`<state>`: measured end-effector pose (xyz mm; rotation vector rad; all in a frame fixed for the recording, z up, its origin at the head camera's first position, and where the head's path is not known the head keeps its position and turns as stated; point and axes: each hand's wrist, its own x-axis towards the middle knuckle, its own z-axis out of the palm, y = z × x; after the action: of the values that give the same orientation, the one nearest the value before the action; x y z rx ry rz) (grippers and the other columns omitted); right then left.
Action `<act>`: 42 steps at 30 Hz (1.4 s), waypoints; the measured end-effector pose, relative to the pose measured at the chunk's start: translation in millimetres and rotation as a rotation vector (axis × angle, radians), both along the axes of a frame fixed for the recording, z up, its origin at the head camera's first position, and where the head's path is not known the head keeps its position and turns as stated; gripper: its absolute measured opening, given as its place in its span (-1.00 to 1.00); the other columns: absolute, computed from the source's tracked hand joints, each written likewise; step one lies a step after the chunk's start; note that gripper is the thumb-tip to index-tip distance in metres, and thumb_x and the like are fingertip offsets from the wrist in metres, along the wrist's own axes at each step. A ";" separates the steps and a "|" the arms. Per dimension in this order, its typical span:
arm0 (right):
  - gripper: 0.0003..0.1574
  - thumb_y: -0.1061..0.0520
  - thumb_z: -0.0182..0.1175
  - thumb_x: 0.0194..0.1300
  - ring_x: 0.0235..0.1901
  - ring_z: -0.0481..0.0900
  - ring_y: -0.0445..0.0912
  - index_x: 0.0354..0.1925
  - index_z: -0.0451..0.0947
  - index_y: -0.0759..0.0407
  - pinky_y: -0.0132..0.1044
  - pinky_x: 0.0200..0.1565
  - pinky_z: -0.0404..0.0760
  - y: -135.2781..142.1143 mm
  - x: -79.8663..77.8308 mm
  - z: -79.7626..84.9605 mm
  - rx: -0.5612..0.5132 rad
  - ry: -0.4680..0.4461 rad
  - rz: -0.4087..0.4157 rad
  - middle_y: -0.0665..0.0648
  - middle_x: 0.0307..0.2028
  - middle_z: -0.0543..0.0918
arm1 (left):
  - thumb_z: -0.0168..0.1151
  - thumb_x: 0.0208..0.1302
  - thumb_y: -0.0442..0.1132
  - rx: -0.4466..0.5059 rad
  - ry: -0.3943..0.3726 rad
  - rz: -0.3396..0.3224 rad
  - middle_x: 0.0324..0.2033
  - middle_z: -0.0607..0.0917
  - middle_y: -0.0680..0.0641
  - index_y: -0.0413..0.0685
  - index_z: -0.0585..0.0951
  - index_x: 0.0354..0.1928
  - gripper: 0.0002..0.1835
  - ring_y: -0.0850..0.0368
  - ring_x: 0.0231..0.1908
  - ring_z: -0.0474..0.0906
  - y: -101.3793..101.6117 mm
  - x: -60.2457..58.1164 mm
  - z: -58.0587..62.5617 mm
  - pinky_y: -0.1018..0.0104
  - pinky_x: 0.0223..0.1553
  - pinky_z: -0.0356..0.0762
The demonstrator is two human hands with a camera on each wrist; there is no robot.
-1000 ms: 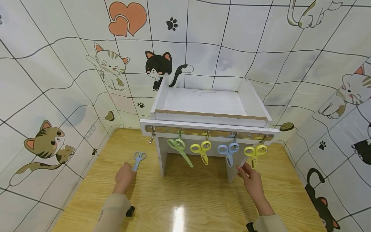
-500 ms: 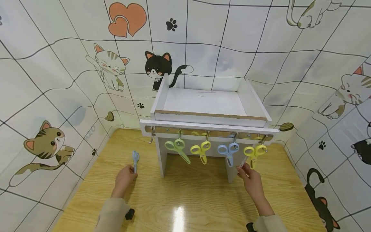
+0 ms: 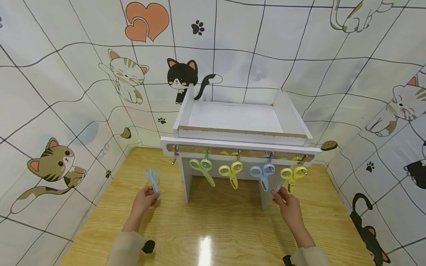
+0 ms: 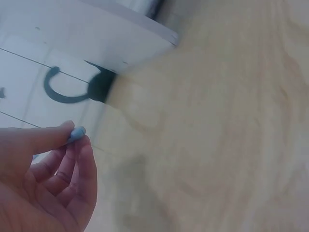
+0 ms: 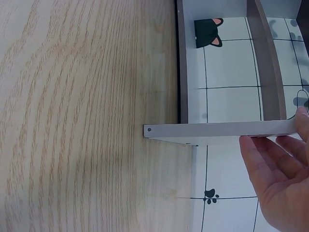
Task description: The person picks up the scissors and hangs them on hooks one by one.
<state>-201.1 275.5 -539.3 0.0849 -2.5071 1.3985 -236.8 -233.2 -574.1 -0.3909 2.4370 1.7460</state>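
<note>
My left hand (image 3: 144, 199) pinches light blue scissors (image 3: 152, 176) by the blade end, finger loops pointing away. In the left wrist view the left hand (image 4: 53, 179) has a small blue tip (image 4: 77, 134) between thumb and fingers; most of the scissors is hidden there. My right hand (image 3: 288, 207) grips the front edge of the white stand's right side panel (image 5: 212, 129), thumb on one face and fingers on the other. From the stand's hook rail hang green scissors (image 3: 203, 170), yellow scissors (image 3: 233, 173), blue scissors (image 3: 263, 174) and more yellow scissors (image 3: 292, 176).
The leftmost hook (image 3: 174, 157) juts from the rail near the left hand. A walled white shelf top (image 3: 233, 114) sits above the rail. The wooden table (image 3: 216, 225) ends against cat-printed wall sheets (image 3: 233, 66) at the back and sides.
The held scissors have turned over in my left hand, their loops swinging left. The hanging green scissors have swung slightly left. My right hand keeps its place on the panel.
</note>
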 end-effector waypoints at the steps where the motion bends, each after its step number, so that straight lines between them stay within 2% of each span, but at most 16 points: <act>1: -0.63 0.16 0.08 0.51 -0.10 0.47 -0.63 0.12 0.55 0.39 -0.53 -0.17 0.72 0.1 -0.2 -0.1 0.000 -0.002 0.000 0.41 -0.05 0.72 | 0.18 0.41 -0.36 0.028 0.011 -0.002 -0.18 0.65 -0.14 -0.45 0.40 0.18 -0.60 0.28 -0.33 0.63 1.0 -0.1 4.2 0.36 -0.22 0.74; 4: -0.63 0.17 0.08 0.50 -0.09 0.48 -0.63 0.13 0.55 0.39 -0.49 -0.16 0.73 0.4 -0.2 -0.7 -0.014 0.002 0.002 0.41 -0.05 0.71 | 0.18 0.41 -0.35 0.088 0.033 -0.012 -0.23 0.63 -0.01 -0.44 0.37 0.20 -0.58 0.36 -0.34 0.60 4.0 0.3 16.2 0.41 -0.19 0.73; 9: -0.62 0.19 0.10 0.49 -0.07 0.48 -0.62 0.15 0.55 0.37 -0.34 -0.14 0.78 0.1 1.1 -0.5 -0.044 0.021 0.019 0.40 -0.03 0.71 | 0.19 0.41 -0.33 0.116 0.072 -0.029 -0.29 0.60 0.16 -0.41 0.38 0.18 -0.59 0.43 -0.34 0.60 9.9 2.1 37.2 0.48 -0.19 0.68; 14: -0.63 0.19 0.09 0.49 -0.09 0.48 -0.63 0.14 0.55 0.39 -0.45 -0.16 0.75 0.0 0.3 -0.7 -0.027 0.019 0.012 0.41 -0.04 0.71 | 0.19 0.41 -0.34 0.171 0.174 -0.052 -0.37 0.60 0.29 -0.42 0.39 0.13 -0.63 0.46 -0.34 0.60 19.4 5.7 62.8 0.51 -0.22 0.64; 19: -0.63 0.19 0.08 0.50 -0.10 0.49 -0.64 0.12 0.54 0.42 -0.51 -0.18 0.73 0.3 -0.6 -1.9 -0.015 0.016 0.005 0.43 -0.07 0.71 | 0.18 0.40 -0.37 0.190 0.266 -0.078 -0.37 0.60 0.30 -0.42 0.41 0.10 -0.67 0.46 -0.35 0.61 28.7 11.5 84.3 0.52 -0.25 0.65; 26: -0.63 0.20 0.11 0.48 -0.08 0.49 -0.62 0.14 0.55 0.37 -0.43 -0.17 0.76 -0.2 0.9 -0.4 -0.032 0.035 0.017 0.40 -0.05 0.72 | 0.17 0.40 -0.40 0.221 0.379 -0.092 -0.38 0.64 0.29 -0.40 0.45 0.03 -0.75 0.44 -0.36 0.61 37.2 23.1 110.6 0.52 -0.29 0.66; 30: -0.63 0.21 0.10 0.48 -0.08 0.48 -0.63 0.14 0.55 0.39 -0.33 -0.16 0.78 -0.1 0.1 -1.4 -0.029 0.037 0.018 0.42 -0.06 0.71 | 0.14 0.42 -0.41 0.279 0.471 -0.071 -0.39 0.66 0.25 -0.16 0.54 -0.12 -0.93 0.40 -0.37 0.61 40.9 30.9 124.4 0.52 -0.33 0.65; 34: -0.64 0.19 0.09 0.50 -0.10 0.47 -0.65 0.12 0.55 0.41 -0.26 -0.16 0.78 0.3 -0.7 -2.5 -0.012 0.023 0.005 0.43 -0.09 0.72 | 0.10 0.45 -0.41 0.322 0.551 -0.073 -0.37 0.68 0.22 0.05 0.56 -0.17 -0.83 0.37 -0.36 0.61 43.4 36.4 133.8 0.51 -0.34 0.64; 38: -0.62 0.19 0.09 0.50 -0.10 0.47 -0.65 0.14 0.54 0.41 -0.23 -0.14 0.77 0.3 0.3 -1.9 -0.028 0.015 0.008 0.42 -0.07 0.71 | 0.06 0.44 -0.48 0.368 0.658 -0.139 -0.35 0.71 0.19 0.02 0.58 -0.16 -0.78 0.35 -0.35 0.61 44.3 40.4 137.8 0.51 -0.34 0.63; 42: -0.61 0.18 0.09 0.50 -0.08 0.48 -0.63 0.16 0.54 0.39 -0.19 -0.13 0.78 0.4 0.8 -1.2 -0.034 0.021 0.016 0.41 -0.04 0.71 | 0.01 0.41 -0.57 0.387 0.766 -0.278 -0.31 0.72 0.19 -0.09 0.58 -0.13 -0.74 0.35 -0.34 0.62 44.5 43.3 139.0 0.53 -0.33 0.62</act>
<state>-200.3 275.9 -540.5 0.1122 -2.4695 1.4387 -193.5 -188.7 -435.1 0.7494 2.2713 2.4575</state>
